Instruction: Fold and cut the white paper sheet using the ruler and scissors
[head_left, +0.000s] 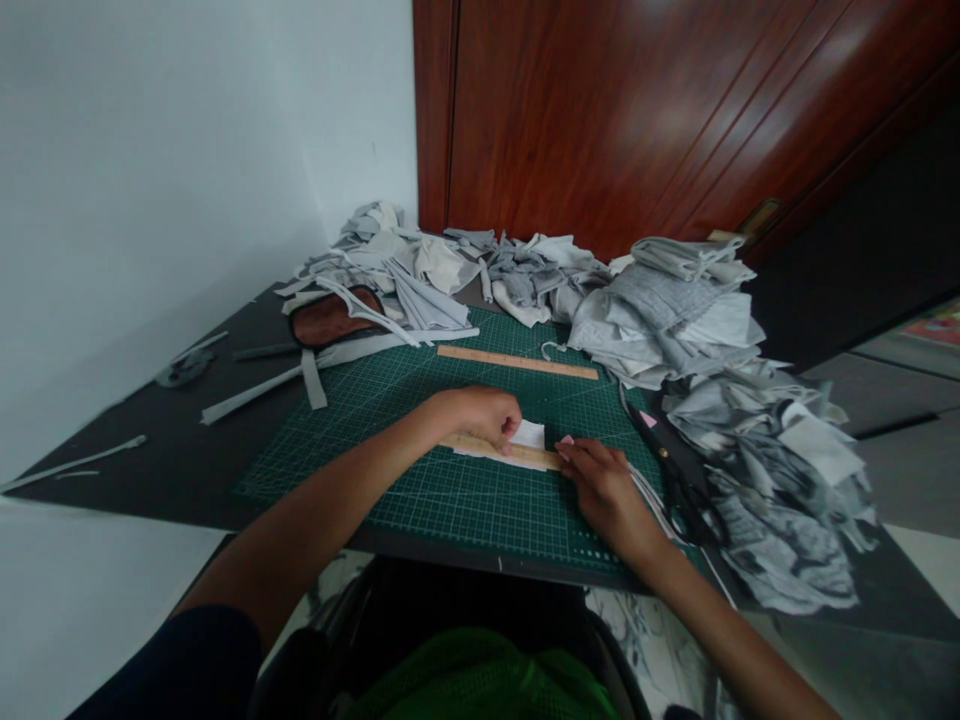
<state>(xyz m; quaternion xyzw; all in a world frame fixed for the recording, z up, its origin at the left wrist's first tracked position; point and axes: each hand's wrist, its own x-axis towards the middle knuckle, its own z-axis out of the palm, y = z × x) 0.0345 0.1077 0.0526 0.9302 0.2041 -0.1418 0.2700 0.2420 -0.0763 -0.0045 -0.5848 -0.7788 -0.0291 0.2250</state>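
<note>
A strip of white fabric [529,434] lies on the green cutting mat [480,515], with a wooden ruler [534,455] along it. My left hand [487,412] is curled, its fingertips pressed together on the ruler and the fabric's left part. Whether those fingers also pinch the fabric is hidden. At the ruler's right end, my right hand [604,485] is closed, with a small pink piece [566,440] like tailor's chalk at its fingertips. Farther back on the mat lies a second wooden ruler [517,362].
Black scissors [671,470] lie right of the mat, near another pink piece [648,419]. Grey fabric piles [675,310] line the right side; more scraps [405,255] are heaped at the back left, beside a brown, dark-edged pad [337,318]. A wooden door [570,110] stands behind.
</note>
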